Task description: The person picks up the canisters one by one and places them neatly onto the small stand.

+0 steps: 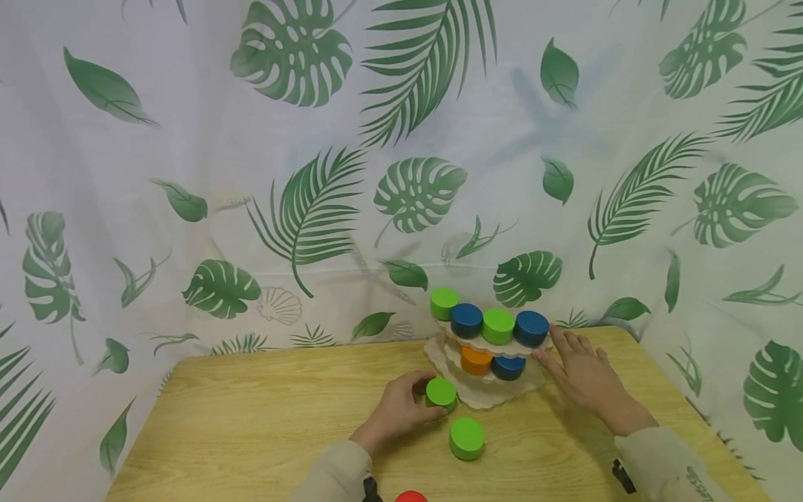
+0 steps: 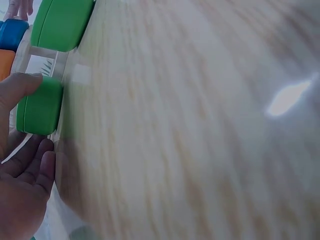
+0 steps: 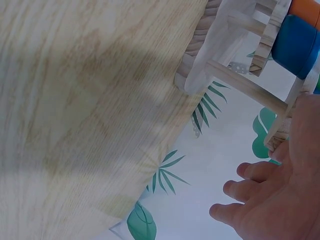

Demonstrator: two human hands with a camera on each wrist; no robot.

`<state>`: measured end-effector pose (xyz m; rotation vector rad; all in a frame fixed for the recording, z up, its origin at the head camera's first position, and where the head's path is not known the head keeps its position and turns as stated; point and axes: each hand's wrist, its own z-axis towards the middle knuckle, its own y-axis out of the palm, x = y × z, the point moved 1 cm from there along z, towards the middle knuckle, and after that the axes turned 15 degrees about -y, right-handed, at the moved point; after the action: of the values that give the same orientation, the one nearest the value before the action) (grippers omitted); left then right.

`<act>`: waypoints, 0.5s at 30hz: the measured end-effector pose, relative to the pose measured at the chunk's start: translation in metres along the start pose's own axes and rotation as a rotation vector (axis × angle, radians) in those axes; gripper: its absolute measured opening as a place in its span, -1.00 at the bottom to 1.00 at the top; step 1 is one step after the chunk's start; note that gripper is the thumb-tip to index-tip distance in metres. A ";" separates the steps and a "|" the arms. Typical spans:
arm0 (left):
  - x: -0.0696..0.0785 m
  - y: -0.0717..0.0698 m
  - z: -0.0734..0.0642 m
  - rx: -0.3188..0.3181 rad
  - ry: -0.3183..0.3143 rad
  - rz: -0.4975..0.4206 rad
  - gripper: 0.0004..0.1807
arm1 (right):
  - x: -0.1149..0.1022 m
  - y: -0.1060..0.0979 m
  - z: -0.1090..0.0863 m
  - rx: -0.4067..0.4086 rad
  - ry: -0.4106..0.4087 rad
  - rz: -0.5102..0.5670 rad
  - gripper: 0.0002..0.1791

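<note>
My left hand (image 1: 401, 408) holds a green round block (image 1: 441, 394) between thumb and fingers, at the front left of a tiered wooden stand (image 1: 489, 399). The left wrist view shows this block upright, low by the tabletop, with the thumb (image 2: 22, 87) against it. At the stand's right end, my right hand (image 1: 586, 380) pinches the edge of the upper shelf (image 3: 275, 137) between thumb and index finger; the other fingers stretch out free. Green and blue round blocks (image 1: 532, 328) line the upper shelf. An orange block (image 1: 476, 360) and a blue block (image 1: 508, 367) sit on the tier below.
Another green block (image 1: 467, 438) stands on the wooden table (image 1: 270, 418) in front of the stand. A red block (image 1: 411, 496) shows at the bottom edge of the head view. Behind the table hangs a leaf-patterned cloth (image 1: 314, 209), close to the stand's back.
</note>
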<state>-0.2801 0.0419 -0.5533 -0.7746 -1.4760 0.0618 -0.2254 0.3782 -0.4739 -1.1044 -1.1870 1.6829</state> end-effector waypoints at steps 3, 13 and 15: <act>0.000 0.001 0.001 0.005 -0.002 0.012 -0.35 | 0.000 0.000 0.000 0.000 -0.002 -0.007 -0.11; 0.003 -0.004 0.005 0.006 0.006 -0.031 -0.37 | 0.000 -0.001 0.000 -0.007 -0.004 -0.015 -0.11; 0.004 -0.005 0.006 0.006 0.006 -0.045 -0.36 | 0.000 -0.001 0.000 -0.006 -0.005 -0.016 -0.11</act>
<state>-0.2870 0.0423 -0.5478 -0.7356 -1.4862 0.0304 -0.2254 0.3785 -0.4729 -1.0921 -1.2011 1.6716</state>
